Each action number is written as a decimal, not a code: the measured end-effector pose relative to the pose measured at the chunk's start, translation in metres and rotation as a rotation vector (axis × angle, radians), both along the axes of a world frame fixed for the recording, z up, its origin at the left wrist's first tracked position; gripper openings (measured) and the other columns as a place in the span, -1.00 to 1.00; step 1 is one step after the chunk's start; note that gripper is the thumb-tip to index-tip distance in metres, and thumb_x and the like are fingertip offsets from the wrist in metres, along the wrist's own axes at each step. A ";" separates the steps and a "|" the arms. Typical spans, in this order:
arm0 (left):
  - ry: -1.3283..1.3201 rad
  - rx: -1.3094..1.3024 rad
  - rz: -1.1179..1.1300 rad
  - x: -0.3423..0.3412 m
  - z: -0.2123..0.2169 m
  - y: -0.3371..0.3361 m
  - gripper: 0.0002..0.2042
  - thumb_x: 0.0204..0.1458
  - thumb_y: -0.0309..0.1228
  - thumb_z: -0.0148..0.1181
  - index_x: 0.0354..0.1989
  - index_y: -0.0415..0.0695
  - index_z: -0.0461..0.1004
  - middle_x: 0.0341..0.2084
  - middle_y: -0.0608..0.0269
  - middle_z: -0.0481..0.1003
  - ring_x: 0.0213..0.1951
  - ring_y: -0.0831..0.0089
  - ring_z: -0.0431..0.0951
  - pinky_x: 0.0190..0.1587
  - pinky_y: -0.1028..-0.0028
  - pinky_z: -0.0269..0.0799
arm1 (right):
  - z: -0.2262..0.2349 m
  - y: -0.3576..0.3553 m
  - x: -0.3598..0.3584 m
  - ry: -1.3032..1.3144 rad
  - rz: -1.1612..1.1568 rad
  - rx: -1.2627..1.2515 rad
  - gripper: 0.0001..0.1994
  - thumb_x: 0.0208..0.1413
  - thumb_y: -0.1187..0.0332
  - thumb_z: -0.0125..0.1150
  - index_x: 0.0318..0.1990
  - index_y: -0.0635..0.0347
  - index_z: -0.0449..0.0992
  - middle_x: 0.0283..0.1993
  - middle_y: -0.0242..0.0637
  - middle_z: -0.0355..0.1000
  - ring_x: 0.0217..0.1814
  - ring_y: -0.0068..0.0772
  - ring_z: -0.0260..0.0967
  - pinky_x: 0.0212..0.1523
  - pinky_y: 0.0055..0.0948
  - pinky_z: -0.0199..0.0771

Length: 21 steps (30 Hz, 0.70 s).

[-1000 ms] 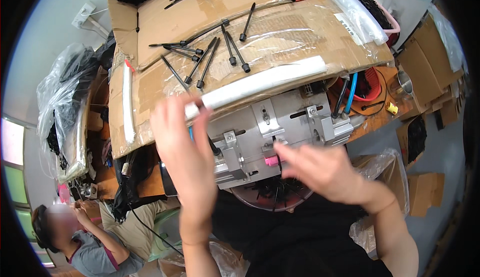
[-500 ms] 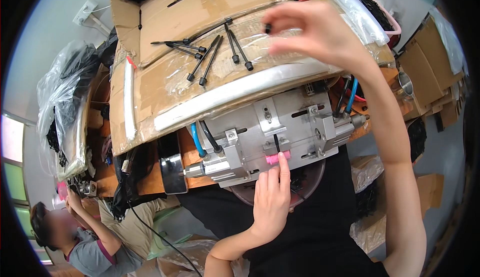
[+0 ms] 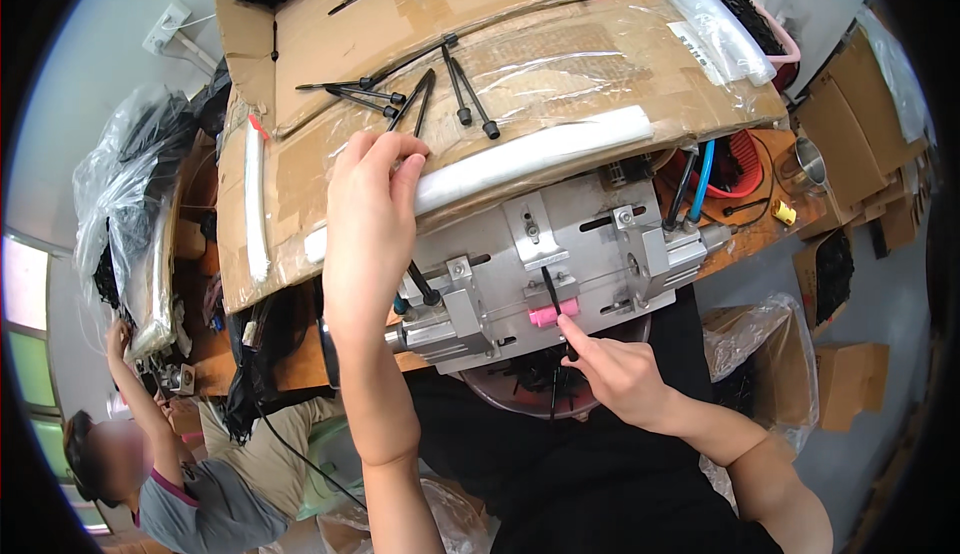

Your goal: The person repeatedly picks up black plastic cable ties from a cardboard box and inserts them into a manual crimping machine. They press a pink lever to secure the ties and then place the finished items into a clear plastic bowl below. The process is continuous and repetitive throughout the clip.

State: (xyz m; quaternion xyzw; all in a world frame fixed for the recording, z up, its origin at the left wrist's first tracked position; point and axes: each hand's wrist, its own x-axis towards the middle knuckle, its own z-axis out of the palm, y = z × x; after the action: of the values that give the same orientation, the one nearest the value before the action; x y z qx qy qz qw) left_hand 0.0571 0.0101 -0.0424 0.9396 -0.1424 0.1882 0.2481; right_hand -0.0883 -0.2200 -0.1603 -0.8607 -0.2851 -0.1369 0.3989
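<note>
Where a slim black rod (image 3: 551, 290) lies across a pink cylinder (image 3: 545, 316) at the near edge of a metal fixture (image 3: 590, 269), the right hand (image 3: 628, 374) comes in from 4 o'clock. Its index finger is stretched out to the rod's near end beside the cylinder, the other fingers are curled, and whether they grip anything cannot be told. At 6 o'clock, under the fixture's edge, sits a bowl (image 3: 572, 415) of black pieces.

The left hand (image 3: 372, 219) is at 10 o'clock, thumb and fingertips almost together over the near ends of two black rods (image 3: 409, 104), which lie towards 11 o'clock; the fingers hide whether it has hold of one. Those rods rest on a cardboard sheet (image 3: 600, 69), with more black rods (image 3: 470, 99) just beside them. A white strip (image 3: 540, 151) edges the cardboard at 12 o'clock. At 2 o'clock stands a red basket (image 3: 745, 194). Well apart, at 8 o'clock, a co-worker (image 3: 215, 504) sits with one arm raised.
</note>
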 end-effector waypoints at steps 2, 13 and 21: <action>0.067 -0.090 -0.045 -0.004 0.007 0.002 -0.88 0.10 -0.53 0.15 -0.22 -0.27 0.53 -0.39 0.10 0.46 -0.33 0.33 0.52 -0.15 0.42 0.41 | 0.000 0.003 0.001 0.001 -0.004 -0.016 -0.38 -0.07 0.65 0.22 0.25 0.45 0.29 -0.41 -0.19 0.50 -0.44 -0.35 0.51 -0.45 -0.42 0.47; -0.021 0.010 0.005 -0.152 -0.052 -0.057 -0.29 -0.17 -0.65 0.32 0.29 -0.30 0.27 -0.28 0.15 0.41 -0.25 0.25 0.38 -0.16 0.34 0.33 | 0.109 0.016 0.099 -0.369 -0.186 -0.183 -0.64 0.01 0.23 0.34 -0.11 0.23 0.46 -0.28 -0.23 0.44 -0.37 -0.31 0.48 -0.41 -0.36 0.47; 0.120 0.137 -0.055 -0.165 -0.095 -0.095 -0.32 -0.08 -0.53 0.32 0.29 -0.29 0.25 -0.22 0.15 0.39 -0.20 0.20 0.34 -0.13 0.28 0.28 | 0.138 0.015 0.217 0.021 0.109 -0.292 -0.84 0.14 0.37 0.19 -0.22 0.28 0.48 -0.45 -0.24 0.46 -0.39 -0.32 0.43 -0.34 -0.38 0.42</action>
State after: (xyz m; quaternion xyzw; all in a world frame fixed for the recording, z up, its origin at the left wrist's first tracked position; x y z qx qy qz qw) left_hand -0.1080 -0.0851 -0.1370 0.9596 -0.1655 0.1144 0.1966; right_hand 0.1283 -0.2050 -0.0218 -0.8941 -0.3443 -0.0631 0.2795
